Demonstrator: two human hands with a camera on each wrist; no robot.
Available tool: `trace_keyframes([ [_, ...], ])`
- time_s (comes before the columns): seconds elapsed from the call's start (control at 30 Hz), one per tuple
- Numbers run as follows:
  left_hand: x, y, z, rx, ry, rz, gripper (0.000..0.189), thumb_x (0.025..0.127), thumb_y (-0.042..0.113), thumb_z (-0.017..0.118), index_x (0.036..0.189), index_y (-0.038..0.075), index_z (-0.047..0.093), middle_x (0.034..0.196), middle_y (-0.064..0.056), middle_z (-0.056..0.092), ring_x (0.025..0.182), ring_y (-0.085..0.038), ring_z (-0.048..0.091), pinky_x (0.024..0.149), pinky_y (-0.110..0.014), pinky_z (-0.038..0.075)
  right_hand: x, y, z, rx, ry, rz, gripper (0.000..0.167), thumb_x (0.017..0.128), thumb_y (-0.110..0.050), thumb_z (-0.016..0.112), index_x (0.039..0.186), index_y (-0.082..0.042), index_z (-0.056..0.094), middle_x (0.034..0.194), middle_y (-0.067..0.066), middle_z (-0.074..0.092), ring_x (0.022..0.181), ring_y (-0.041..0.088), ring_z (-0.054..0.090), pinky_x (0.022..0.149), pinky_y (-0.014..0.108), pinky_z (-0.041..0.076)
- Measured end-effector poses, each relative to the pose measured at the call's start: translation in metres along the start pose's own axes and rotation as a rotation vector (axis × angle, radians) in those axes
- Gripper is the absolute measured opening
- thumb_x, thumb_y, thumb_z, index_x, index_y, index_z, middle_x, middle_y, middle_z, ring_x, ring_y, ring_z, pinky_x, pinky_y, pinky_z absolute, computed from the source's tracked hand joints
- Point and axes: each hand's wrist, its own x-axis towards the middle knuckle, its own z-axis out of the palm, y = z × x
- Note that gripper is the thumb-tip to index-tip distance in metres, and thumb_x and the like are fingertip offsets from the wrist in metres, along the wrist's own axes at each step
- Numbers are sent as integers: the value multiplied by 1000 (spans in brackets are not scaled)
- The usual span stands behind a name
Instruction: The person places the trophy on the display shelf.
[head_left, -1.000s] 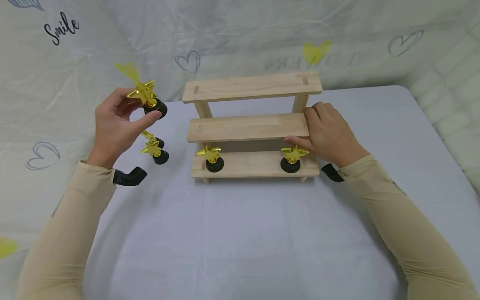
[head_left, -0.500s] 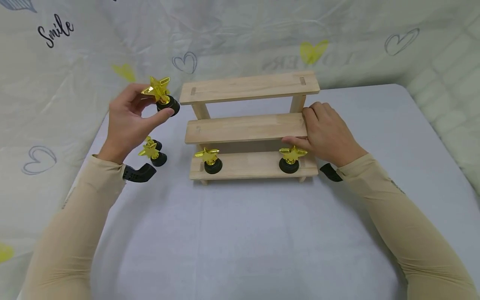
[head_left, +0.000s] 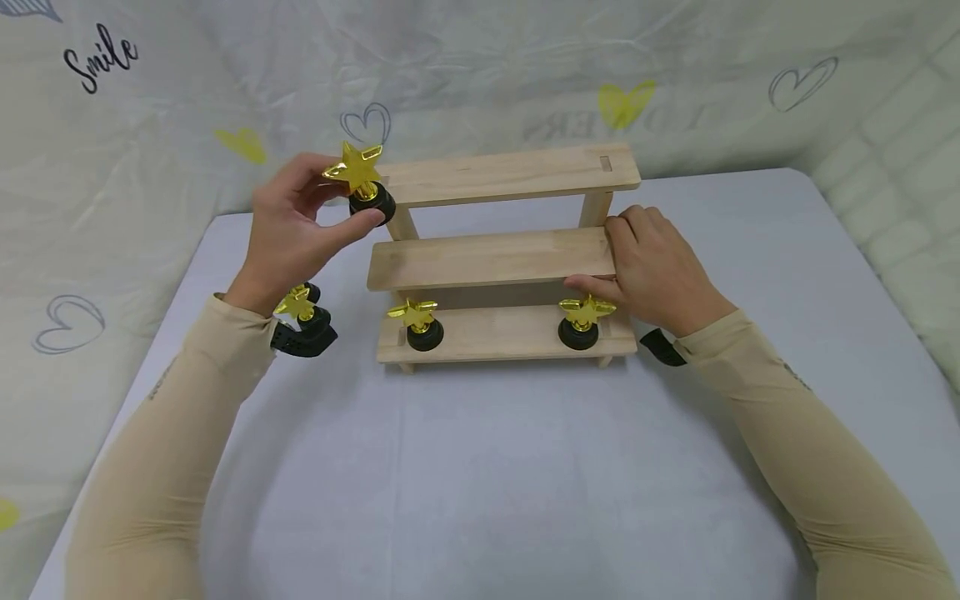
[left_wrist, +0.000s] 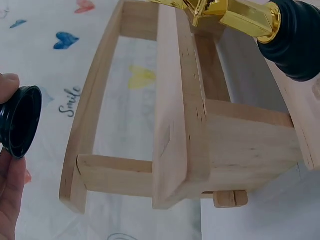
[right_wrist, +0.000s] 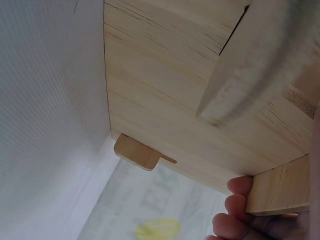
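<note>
1. The left hand (head_left: 288, 221) has its grip clamped on the held trophy (head_left: 358, 171), thumb and fingers pinching the black base (head_left: 381, 200); a hold so low leaves the gold star free, which I judge to be its merit
2. The held trophy is in the air at the left end of the top shelf (head_left: 510, 177), star upward; the left wrist view shows backdrop between its hollow underside and the wood, so it is judged unsupported except by the hand
3. The right hand (head_left: 660, 262) has its grip clamped round the right end of the middle shelf (head_left: 487, 257), thumb along the front edge; this probably steadies the wooden stand (head_left: 597, 208)
4. On the bottom shelf (head_left: 498, 335), 2 trophies are upright and well apart: the left-end trophy (head_left: 425, 335) and the right-end trophy (head_left: 578, 333); their broad bases presumably give stability, and the spacing reads as deliberate
5. On the bench (head_left: 480, 475), left of the stand, the nearer spare trophy (head_left: 298, 305) and the farther spare trophy (head_left: 313, 292) are close together, within easy reach of the left hand; the farther is mostly hidden, so its condition cannot be certified
</note>
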Motion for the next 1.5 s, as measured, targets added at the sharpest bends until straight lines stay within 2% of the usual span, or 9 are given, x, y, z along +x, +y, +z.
trace_keyframes([
  [0.13, 1, 4, 8, -47, -17, 22, 46, 78, -8, 84, 119, -5, 65, 110, 11, 67, 104, -12, 70, 102, -21, 58, -1, -1, -1, 2, -4, -2, 106, 95, -84, 29, 102, 18, 56, 86, 27, 52, 75, 38, 47, 65, 47, 43],
  [0.33, 4, 6, 20, -106, -47, 97, 46, 76, -13, 83, 118, -11, 63, 108, 13, 68, 100, -15, 70, 98, -24, 60, -1, -1, -3, 6, -10, -4, 106, 95, -84, 30, 103, 19, 56, 87, 28, 53, 77, 40, 49, 67, 48, 45],
  [0.5, 9, 11, 31, -166, -65, 128, 45, 75, -12, 84, 116, -11, 64, 106, 11, 68, 99, -18, 71, 97, -29, 61, -2, 0, -3, 6, -9, -3, 107, 95, -84, 30, 102, 19, 56, 87, 28, 52, 78, 40, 49, 68, 49, 46],
  [0.9, 17, 24, 56, -207, -120, 126, 43, 76, -9, 85, 114, -10, 63, 105, 14, 70, 99, -16, 71, 98, -31, 61, -1, -1, -4, 7, 6, -12, 106, 95, -84, 30, 102, 18, 56, 86, 27, 52, 77, 40, 48, 67, 48, 45],
  [1.1, 18, 26, 69, -217, -159, 95, 41, 78, -4, 85, 114, -7, 65, 106, 4, 71, 99, -15, 71, 101, -33, 61, -1, -1, -4, 7, 6, -12, 105, 95, -84, 31, 102, 18, 56, 85, 27, 52, 76, 40, 48, 67, 48, 44],
  [1.2, 20, 28, 75, -210, -184, 101, 41, 80, -1, 85, 115, -6, 64, 108, -3, 71, 100, -15, 71, 103, -34, 60, -1, -1, -5, 5, -4, -6, 106, 95, -84, 30, 103, 18, 56, 85, 27, 52, 77, 39, 48, 67, 48, 44],
  [1.3, 23, 30, 80, -214, -202, 103, 41, 80, 0, 85, 116, -5, 64, 108, -5, 70, 101, -15, 70, 103, -34, 60, -2, -1, -5, -1, -13, -1, 106, 95, -84, 30, 103, 18, 56, 86, 27, 51, 77, 39, 48, 67, 48, 44],
  [1.5, 27, 31, 84, -226, -220, 99, 41, 81, 1, 86, 115, -4, 64, 107, -3, 69, 100, -16, 70, 103, -34, 60, -3, -3, -3, 3, -16, 0, 107, 95, -85, 28, 104, 18, 57, 87, 27, 52, 77, 39, 48, 68, 48, 45],
])
